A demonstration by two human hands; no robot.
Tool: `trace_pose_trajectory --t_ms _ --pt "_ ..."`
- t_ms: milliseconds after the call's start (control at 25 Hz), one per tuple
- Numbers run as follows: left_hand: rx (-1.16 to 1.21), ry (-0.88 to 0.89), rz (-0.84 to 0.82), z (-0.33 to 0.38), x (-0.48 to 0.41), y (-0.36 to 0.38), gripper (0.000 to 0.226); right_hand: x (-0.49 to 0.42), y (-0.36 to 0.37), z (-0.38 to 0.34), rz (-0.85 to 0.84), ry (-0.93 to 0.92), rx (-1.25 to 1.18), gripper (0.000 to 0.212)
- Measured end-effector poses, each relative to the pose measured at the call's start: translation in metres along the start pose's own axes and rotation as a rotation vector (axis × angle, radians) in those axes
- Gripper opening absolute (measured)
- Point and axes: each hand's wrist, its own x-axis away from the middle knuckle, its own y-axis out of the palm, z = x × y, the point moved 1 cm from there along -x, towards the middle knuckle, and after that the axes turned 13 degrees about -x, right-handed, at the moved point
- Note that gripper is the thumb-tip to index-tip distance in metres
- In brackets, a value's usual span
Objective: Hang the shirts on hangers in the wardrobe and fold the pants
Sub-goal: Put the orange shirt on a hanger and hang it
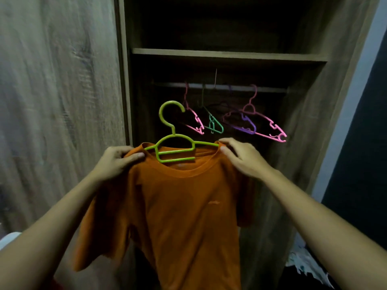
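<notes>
**Orange shirt on a green hanger, held up before the open wardrobe**

Head view. Much of the wardrobe (228, 54) interior is lost in darkness: the space above the shelf is black, and the back wall behind the rail (270, 88) can hardly be made out. The hooks of the hangers on the rail fade into the gloom. The orange shirt (178, 216) is cut off by the lower edge of the picture, so its hem is unseen. The ends of the green hanger (173, 147) are hidden inside the shirt's shoulders; only its hook, neck and centre bars show through the collar. Pale patterned cloth (305, 262) at lower right is too dim to identify.

Empty hangers crowd the rail: a pink hanger (195, 120) at the left, a teal hanger (215, 125), a purple hanger (245, 124), and a larger pink hanger (270, 127) reaching right. The rail looks bare at its far left and far right. The wardrobe door (58, 101) stands open on the left, its edge close beside the left hand.

The shirt hangs front-facing in front of the opening, below the rail, with its collar up and its body falling straight down. The green hanger's long axis runs left to right, nearly level, and its hook rises upright, opening to the right.

The left hand (117, 162) is clenched on the shirt's left shoulder, thumb pressed over the fabric. The right hand (240, 158) pinches the collar edge and hanger arm at the right shoulder.
</notes>
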Motion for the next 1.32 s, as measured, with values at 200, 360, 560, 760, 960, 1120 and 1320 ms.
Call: trace_pose_trajectory --t_ms 200,360,560,760,960,1120,1320 --pt "-0.171 0.03 -0.074 0.009 0.0 -0.002 0.013 0.004 0.011 0.012 0.124 0.075 -0.155 0.016" --pt "-0.096 -0.137 0.021 -0.008 0.014 -0.004 0.017 0.011 0.005 0.026 0.191 0.165 -0.254 0.013" --pt "-0.132 -0.109 0.215 0.008 0.025 0.018 0.021 0.017 -0.006 0.02 0.092 0.089 -0.262 0.007" --pt "0.026 -0.159 0.176 0.01 0.031 0.019 0.026 0.023 -0.016 0.022 0.119 0.108 -0.362 0.01" --pt "-0.189 -0.11 -0.066 0.026 0.029 0.016 0.028 0.032 -0.01 0.029 0.093 0.146 -0.387 0.012" --pt "-0.305 0.009 -0.186 0.053 0.027 0.013 0.052 0.034 -0.02 0.028 0.03 0.132 -0.428 0.008" --pt "-0.249 -0.059 -0.009 0.046 0.063 0.023 0.038 0.047 -0.029 0.055 0.098 0.249 -0.203 0.03"
